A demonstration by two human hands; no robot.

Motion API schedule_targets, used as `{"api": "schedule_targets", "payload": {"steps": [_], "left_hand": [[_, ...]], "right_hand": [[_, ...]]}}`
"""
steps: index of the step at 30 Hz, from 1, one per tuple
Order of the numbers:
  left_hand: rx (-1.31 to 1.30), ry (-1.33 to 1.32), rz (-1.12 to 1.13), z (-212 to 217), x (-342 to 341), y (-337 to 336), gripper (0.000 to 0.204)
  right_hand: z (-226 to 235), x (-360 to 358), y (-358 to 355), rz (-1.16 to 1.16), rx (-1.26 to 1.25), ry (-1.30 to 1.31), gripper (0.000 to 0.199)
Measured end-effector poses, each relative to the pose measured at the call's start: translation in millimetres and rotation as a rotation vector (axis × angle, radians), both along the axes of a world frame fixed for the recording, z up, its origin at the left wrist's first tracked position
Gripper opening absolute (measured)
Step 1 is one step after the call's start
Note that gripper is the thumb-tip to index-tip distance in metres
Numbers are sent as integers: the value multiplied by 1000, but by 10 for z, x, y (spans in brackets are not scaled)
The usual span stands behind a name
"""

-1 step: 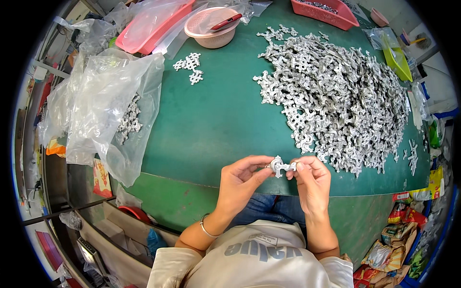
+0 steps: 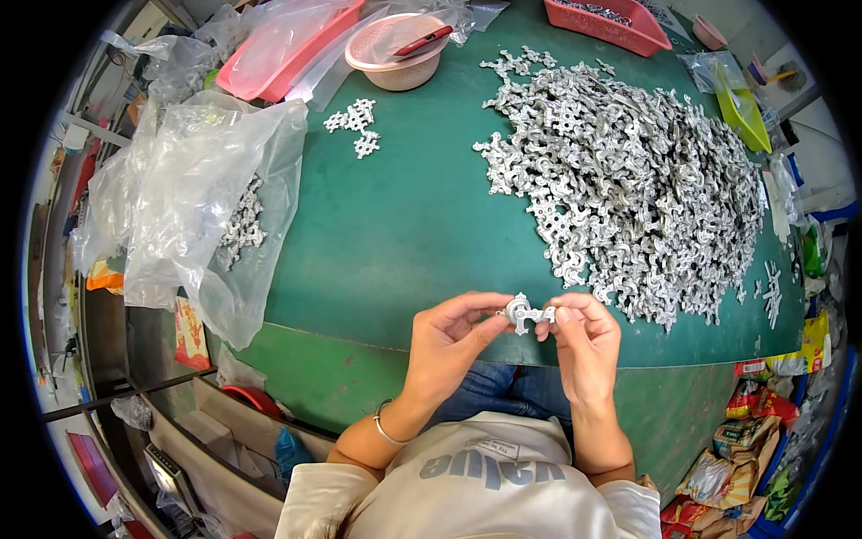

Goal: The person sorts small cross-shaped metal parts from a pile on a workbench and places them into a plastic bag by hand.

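Between my two hands, above the near edge of the green table, is a small silver-grey metal casting (image 2: 527,313) with a rounded end and short arms. My left hand (image 2: 453,337) pinches its rounded left end between thumb and fingers. The thumb and fingers of my right hand (image 2: 584,341) close on its right end. A large heap of similar metal castings (image 2: 637,189) covers the right side of the table. A few castings (image 2: 353,124) lie apart at the upper left.
A clear plastic bag (image 2: 197,198) with castings in it hangs over the table's left edge. At the back are a pink bowl (image 2: 377,67) with a red-cased item on it, a pink tray (image 2: 597,27) and a pink basket (image 2: 269,67). A yellow-green scoop (image 2: 747,121) stands far right.
The casting has shifted very slightly between my fingers, and my right hand has moved a touch to the right. Everything else looks the same.
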State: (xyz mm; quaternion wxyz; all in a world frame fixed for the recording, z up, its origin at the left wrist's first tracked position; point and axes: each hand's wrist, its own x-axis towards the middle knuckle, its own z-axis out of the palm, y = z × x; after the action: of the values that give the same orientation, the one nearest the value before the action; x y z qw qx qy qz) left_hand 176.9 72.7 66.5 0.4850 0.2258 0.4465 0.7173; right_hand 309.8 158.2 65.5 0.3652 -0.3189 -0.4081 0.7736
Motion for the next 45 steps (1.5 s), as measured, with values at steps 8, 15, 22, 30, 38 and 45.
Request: {"api": "schedule_targets", "payload": {"steps": [8, 15, 22, 30, 38, 45], "left_hand": [[-112, -15, 59, 13, -60, -57, 23], [179, -197, 934, -278, -1101, -307, 49], [-84, -42, 295, -259, -378, -84, 34], [-114, -57, 28, -213, -37, 19, 29], [-36, -3, -32, -75, 113, 69, 21], [-82, -61, -35, -28, 110, 45, 16]], "right_hand": [[28, 40, -26, 3, 210, -179, 14], [-158, 121, 266, -191, 956, -896, 29], [-393, -35, 370, -246, 1336, -1085, 30], [-286, 34, 158, -351, 347, -274, 10], [-84, 45, -38, -121, -51, 53, 10], [-27, 88, -48, -34, -139, 135, 8]]}}
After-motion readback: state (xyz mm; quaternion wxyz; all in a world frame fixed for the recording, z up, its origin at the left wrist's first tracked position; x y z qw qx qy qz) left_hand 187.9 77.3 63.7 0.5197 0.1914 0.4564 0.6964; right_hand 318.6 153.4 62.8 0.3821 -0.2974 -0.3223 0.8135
